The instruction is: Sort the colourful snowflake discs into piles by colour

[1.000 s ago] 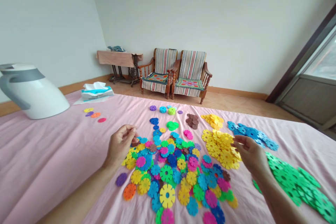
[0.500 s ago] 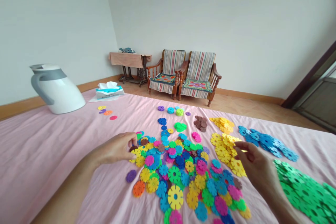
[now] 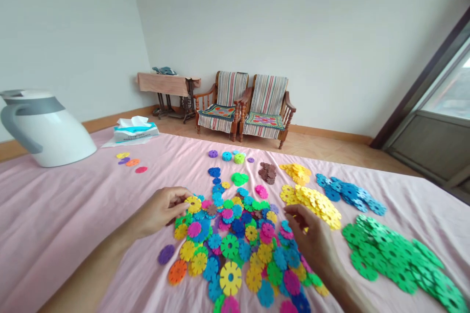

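Note:
My left hand (image 3: 161, 212) is at the left edge of a mixed heap of notched plastic discs (image 3: 229, 246). Its thumb and fingers pinch a yellow notched disc (image 3: 193, 204). My right hand (image 3: 314, 237) hovers over the heap's right side, just in front of the yellow disc pile (image 3: 317, 204). The fingers of that hand are loosely bent and apart, with nothing visible in them. Several colours lie mixed in the heap: blue, green, pink, yellow, brown and orange. A purple disc (image 3: 166, 254) and an orange disc (image 3: 177, 272) lie at its left edge.
Sorted piles lie around: green (image 3: 389, 249), blue (image 3: 348, 193), brown (image 3: 267, 172) and orange-yellow (image 3: 296, 173). A white jug (image 3: 55, 132) and a tissue box (image 3: 135, 131) stand left on the pink cloth (image 3: 121, 200). Two wooden armchairs (image 3: 266, 102) are beyond.
My right hand has moved left from the yellow pile to the mixed heap. My left hand now holds a yellow disc up at the heap's edge. The view has turned slightly right.

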Demonstrator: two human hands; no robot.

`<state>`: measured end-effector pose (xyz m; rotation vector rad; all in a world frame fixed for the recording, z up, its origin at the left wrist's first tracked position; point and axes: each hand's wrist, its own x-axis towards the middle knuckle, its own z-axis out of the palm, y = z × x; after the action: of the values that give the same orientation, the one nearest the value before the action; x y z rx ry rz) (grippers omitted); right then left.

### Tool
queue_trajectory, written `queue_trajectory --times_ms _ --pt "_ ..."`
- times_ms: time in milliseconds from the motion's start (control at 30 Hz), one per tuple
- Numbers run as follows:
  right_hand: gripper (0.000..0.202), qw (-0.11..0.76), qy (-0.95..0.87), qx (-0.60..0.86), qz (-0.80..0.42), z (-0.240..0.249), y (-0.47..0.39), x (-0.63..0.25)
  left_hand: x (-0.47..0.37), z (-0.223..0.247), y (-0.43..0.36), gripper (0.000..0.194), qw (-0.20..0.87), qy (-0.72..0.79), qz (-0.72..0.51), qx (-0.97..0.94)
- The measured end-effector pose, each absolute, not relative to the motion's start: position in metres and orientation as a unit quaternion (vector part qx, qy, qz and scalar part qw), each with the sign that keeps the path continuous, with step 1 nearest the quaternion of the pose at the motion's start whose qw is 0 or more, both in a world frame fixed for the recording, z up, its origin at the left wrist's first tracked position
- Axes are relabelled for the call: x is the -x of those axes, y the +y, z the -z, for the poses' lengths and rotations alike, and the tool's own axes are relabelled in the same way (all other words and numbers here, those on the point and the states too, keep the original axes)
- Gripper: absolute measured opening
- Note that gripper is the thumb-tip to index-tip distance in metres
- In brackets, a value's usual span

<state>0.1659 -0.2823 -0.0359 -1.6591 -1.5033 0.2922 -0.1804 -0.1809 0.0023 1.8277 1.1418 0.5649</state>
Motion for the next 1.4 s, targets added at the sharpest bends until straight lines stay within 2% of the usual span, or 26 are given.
queue_trajectory --times_ms 100,267,333,400,500,667,800,1000,1200,1400 --pt "0.019 0.416 -0.648 0.623 -0.136 0.032 -0.289 -0.137 0.146 0.008 -0.195 0.022 0.446 0.418 -0.286 -0.738" --pt "0.011 0.42 -0.687 0.553 -0.215 0.029 -0.303 -0.099 0.104 0.014 -0.23 0.009 0.437 0.355 -0.281 -0.777" --pt "0.005 0.425 -0.694 0.534 -0.227 0.03 -0.305 -0.089 0.098 0.015 -0.239 0.009 0.442 0.336 -0.276 -0.784" --pt "0.008 0.425 -0.7 0.531 -0.218 0.031 -0.305 -0.086 0.097 0.016 -0.242 0.01 0.453 0.324 -0.274 -0.784" --pt "0.017 0.423 -0.669 0.592 -0.153 0.029 -0.297 -0.102 0.105 0.018 -0.233 0.018 0.432 0.344 -0.306 -0.776" --pt "0.028 0.442 -0.535 0.718 -0.044 0.026 -0.275 -0.177 0.13 0.015 -0.201 0.028 0.418 0.415 -0.387 -0.709" --pt "0.035 0.429 -0.472 0.77 -0.015 0.028 -0.267 -0.227 0.144 0.015 -0.185 0.031 0.394 0.461 -0.423 -0.674" --pt "0.042 0.395 -0.503 0.769 -0.018 0.023 -0.276 -0.224 0.146 0.018 -0.185 0.03 0.347 0.459 -0.403 -0.712" --pt "0.032 0.316 -0.665 0.671 -0.093 0.022 -0.291 -0.173 0.141 0.019 -0.192 0.021 0.189 0.333 -0.264 -0.885" --pt "0.043 0.232 -0.724 0.64 -0.112 0.024 -0.304 -0.142 0.146 0.023 -0.189 0.026 0.135 0.323 -0.214 -0.912"
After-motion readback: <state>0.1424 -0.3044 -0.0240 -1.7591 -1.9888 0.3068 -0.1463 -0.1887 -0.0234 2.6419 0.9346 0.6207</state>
